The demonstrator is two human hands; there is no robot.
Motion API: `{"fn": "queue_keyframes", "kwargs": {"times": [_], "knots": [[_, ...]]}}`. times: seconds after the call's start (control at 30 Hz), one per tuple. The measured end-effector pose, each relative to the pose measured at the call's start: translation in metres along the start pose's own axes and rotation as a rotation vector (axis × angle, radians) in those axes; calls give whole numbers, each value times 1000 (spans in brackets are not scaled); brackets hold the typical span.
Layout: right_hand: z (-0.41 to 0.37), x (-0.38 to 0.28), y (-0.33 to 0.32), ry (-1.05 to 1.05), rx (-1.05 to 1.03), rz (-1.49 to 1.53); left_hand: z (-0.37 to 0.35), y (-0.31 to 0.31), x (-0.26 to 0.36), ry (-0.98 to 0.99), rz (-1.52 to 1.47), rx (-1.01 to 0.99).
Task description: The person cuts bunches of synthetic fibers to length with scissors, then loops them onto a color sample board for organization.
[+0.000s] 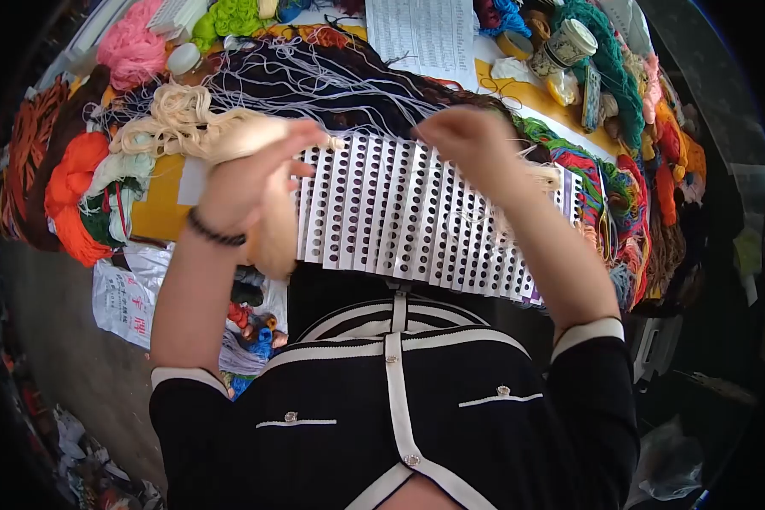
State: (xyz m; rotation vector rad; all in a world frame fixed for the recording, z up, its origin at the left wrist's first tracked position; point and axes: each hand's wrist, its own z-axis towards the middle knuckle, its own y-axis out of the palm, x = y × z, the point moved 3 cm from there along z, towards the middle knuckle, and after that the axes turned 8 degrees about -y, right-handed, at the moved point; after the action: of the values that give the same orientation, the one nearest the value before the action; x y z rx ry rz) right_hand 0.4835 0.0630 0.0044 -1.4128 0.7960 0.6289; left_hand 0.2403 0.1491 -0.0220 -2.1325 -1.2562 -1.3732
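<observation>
A thick skein of cream thread (270,234) hangs down past my left hand (259,174), which is closed around it with some fingers sticking out to the right. More of that cream thread (174,119) lies in loose loops beyond the wrist. Under both hands spreads a row of overlapping white cards with punched holes (391,212). My right hand (472,144) is raised above the cards' far edge, blurred, its fingers drawn together in a pinch; what they hold cannot be made out. Short cream strands (546,177) lie on the cards near the right forearm.
Dark and lilac threads (314,81) heap behind the cards. Orange skeins (76,195) lie left, multicoloured threads (625,204) and scissors (605,225) right. A printed sheet (421,38), a patterned cup (565,47) and a lidded jar (184,61) stand farther back.
</observation>
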Motion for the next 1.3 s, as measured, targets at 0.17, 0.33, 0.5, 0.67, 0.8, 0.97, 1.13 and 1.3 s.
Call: {"fn": "queue_keyframes", "kwargs": {"times": [0.17,0.33,0.5,0.67,0.8,0.97,1.13,1.3], "knots": [[43,44,81,156,-151,187,66,15,-37,-123,-36,-2],[50,52,87,307,-174,298,81,22,-45,-102,-84,39],[53,46,82,284,-188,231,94,25,-55,8,31,110],[53,42,92,54,-130,-91,95,25,-57,-9,97,122],[47,43,81,236,-239,173,89,8,-52,114,425,218],[47,52,85,293,-266,291,75,9,-36,112,584,287],[45,55,86,214,-244,240,60,18,-21,140,263,224],[45,58,89,262,-208,473,72,20,-34,58,-482,-87]]}}
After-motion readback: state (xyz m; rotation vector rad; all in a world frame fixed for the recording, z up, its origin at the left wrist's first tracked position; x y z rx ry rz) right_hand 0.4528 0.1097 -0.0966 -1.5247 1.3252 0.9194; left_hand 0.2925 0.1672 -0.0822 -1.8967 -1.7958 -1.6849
